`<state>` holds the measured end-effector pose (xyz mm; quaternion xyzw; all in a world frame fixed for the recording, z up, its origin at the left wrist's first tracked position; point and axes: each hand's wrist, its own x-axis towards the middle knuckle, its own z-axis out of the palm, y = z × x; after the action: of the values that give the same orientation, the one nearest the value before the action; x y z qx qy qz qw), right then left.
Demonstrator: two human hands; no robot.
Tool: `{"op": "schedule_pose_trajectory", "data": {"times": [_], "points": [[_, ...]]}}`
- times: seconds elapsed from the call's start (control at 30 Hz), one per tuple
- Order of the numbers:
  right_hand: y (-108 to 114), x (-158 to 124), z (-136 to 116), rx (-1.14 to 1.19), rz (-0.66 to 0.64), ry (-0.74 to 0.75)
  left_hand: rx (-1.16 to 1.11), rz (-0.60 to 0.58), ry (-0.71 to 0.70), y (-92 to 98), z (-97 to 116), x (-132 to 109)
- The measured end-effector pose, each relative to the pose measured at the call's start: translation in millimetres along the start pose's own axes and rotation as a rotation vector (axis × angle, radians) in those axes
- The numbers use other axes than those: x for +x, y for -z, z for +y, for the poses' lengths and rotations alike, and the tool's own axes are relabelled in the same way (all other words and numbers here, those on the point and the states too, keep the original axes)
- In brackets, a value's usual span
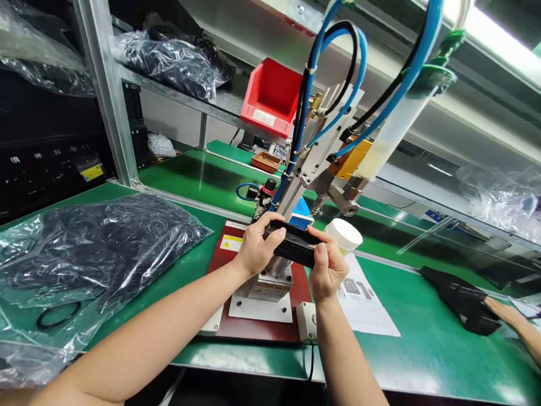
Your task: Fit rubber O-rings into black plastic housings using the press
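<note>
The left hand (256,248) and right hand (327,266) grip a black rectangular housing (291,243) above a dispensing machine's base (270,286). Its long axis runs across the view, sloping down rightward; fingers hide both ends.

We've got a black rectangular plastic casing (291,243) held in the air, long axis sloping down to the right. Our left hand (256,248) grips its left end, our right hand (325,270) its right end. Surface detail is too dark to read.
</note>
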<state>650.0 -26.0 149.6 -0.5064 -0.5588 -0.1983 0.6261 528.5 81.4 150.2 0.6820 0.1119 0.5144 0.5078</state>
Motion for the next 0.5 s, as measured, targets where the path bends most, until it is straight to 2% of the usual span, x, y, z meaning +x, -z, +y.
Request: {"op": "schedule_pose_trajectory", "data": {"times": [0.23, 0.4, 0.5], "points": [[0.6, -2.1, -0.7, -0.013, 0.008, 0.067, 0.133, -0.007, 0.011, 2.6, 3.3, -0.3], [10.5, 7.6, -7.0, -0.009, -0.110, 0.080, 0.163, -0.079, -0.025, 8.9, 12.7, 4.4], [16.1, 14.8, -10.9, -0.046, -0.166, 0.109, 0.137, -0.106, 0.008, 9.5, 17.0, 6.8]]}}
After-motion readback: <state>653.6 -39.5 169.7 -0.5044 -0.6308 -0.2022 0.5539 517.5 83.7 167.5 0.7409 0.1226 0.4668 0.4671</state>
